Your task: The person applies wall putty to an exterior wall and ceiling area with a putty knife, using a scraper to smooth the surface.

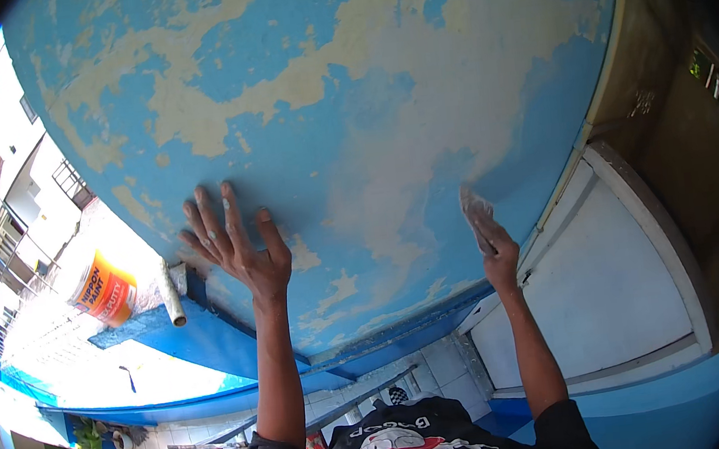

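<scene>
**Hands on the peeling blue wall**

Wall [348, 112]: blue paint, badly worn. Big cream/tan patches where the top coat is gone, esp. across the upper part & down the middle; blue is more solid lower left & far right. Patch edges ragged, w/ small flecks scattered between. It fills most of the view, right in front of the person.

Left hand [235, 246]: open, fingers spread, palm flat against wall. Pale paint specks on the fingers.

Right hand [495, 250]: closed round a small grey-white pad [473, 205], prob. sandpaper, can't tell for sure. Pad pressed to wall at the border of a pale patch & blue.

Surroundings: outdoors, bright sun. Below the wall a blue ledge [214, 341]; an orange paint bucket [104, 291] sits at its left end, w/ a grey-white roller [171, 292] just beside it. Right of wall a white door [611, 286] in a white frame, then a brown wall. Far left, pale buildings w/ balconies. At bottom, tiled floor & metal ladder rails [352, 405]. Person wears a black shirt w/ red & white print.
</scene>
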The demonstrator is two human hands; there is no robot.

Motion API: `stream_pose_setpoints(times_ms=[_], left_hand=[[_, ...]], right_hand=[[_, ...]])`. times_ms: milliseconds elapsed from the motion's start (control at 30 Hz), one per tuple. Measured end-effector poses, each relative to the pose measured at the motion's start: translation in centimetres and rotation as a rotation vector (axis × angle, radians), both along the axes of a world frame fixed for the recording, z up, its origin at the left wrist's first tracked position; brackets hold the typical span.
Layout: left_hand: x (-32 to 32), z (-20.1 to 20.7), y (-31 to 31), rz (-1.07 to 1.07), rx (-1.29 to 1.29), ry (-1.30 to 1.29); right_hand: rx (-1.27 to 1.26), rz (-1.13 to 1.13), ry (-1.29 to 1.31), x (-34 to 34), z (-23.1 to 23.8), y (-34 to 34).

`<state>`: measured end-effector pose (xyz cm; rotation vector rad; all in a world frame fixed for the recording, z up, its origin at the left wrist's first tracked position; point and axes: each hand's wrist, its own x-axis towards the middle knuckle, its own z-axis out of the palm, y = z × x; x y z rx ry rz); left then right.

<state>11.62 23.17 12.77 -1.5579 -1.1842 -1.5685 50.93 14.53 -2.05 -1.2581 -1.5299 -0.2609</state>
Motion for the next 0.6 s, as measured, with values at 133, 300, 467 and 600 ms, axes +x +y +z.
stream_pose_setpoints(times_ms=[133,300,467,600], left_hand=[[-1.1,-1.1,-4.7,-0.227,-0.095,-0.132],[-0.9,-2.6,-12.5,-0.652,-0.209,-0.595],[-3.1,-3.4,-18.3,-0.427,-0.149,-0.550],[-6.1,-3.1,-20.2,-0.250,-0.016,-0.577]], right_hand=[[-0.132,0.003,0.315,-0.9,-2.7,-1.9],[0.007,-0.265,0.466,-1.9,-1.2,2.8],[-0.151,0.127,0.229,-11.9,-11.4,-2.3],[-0.470,0.029,0.595,-16.5,-16.9,-9.4]])
